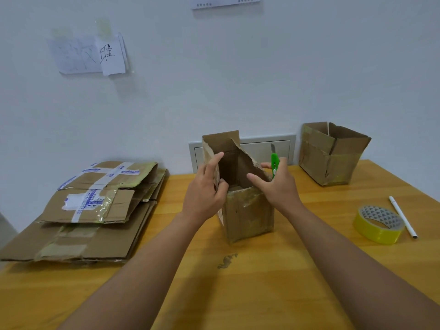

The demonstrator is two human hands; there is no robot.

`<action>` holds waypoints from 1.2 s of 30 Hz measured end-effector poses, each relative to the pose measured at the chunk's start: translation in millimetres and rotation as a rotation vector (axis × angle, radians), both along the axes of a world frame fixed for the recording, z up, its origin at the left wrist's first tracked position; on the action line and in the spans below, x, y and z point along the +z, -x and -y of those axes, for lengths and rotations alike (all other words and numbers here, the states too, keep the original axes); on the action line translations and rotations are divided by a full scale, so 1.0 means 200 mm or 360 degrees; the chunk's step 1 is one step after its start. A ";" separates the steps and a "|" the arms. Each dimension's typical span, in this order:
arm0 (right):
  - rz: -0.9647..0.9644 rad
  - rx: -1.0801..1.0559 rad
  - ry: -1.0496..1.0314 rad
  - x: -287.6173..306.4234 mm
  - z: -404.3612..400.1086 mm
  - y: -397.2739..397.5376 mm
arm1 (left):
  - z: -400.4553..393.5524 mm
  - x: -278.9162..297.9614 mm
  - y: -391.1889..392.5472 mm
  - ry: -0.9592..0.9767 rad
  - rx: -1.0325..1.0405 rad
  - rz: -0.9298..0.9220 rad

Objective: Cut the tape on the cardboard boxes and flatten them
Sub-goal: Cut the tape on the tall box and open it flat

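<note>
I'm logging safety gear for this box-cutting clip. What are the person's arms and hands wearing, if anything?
Nothing shows. The left hand and right hand are bare, with no gloves, and I see no rings, watch or wristband. Both forearms are uncovered as far as the bottom edge of the picture, so no sleeve appears. The nails look short and unpainted.

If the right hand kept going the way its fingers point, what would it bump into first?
Most likely the torn flap of the open box it is working on; the right hand, holding a green cutter, points left toward it, fingertips already at its edge.

A handwritten character, "眭", stands on the paper note point(110, 55) stuck to the wall point(238, 79).
</note>
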State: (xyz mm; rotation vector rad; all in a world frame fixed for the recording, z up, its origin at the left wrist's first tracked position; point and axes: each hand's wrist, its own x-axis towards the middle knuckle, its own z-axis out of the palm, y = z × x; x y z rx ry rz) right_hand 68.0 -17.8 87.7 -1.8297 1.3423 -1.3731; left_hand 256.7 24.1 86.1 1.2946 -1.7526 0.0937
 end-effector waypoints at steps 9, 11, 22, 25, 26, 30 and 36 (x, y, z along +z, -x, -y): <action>0.0593 -0.0295 -0.0166 0.01 0.01 -0.01 | -0.02 -0.02 -0.01 -0.0074 0.0147 -0.0300; 0.0555 -0.0297 -0.0145 0.00 0.01 -0.03 | -0.03 -0.02 0.00 -0.0064 0.0142 -0.0316; 0.0812 -0.0288 -0.0318 -0.05 0.06 0.02 | -0.09 -0.05 -0.04 0.0091 -0.0083 -0.0333; 0.0784 -0.0274 -0.0370 -0.03 0.06 -0.01 | -0.09 -0.04 -0.03 0.0166 -0.0008 -0.0316; 0.0769 -0.0255 -0.0383 -0.03 0.05 -0.02 | -0.09 -0.04 -0.04 0.0194 0.0057 -0.0300; 0.0667 -0.0250 -0.0396 -0.04 0.01 -0.04 | -0.06 -0.06 -0.08 0.0304 0.0256 -0.0189; 0.0712 0.0010 -0.0281 -0.01 -0.09 -0.06 | -0.05 -0.05 -0.04 0.0192 0.0109 -0.0141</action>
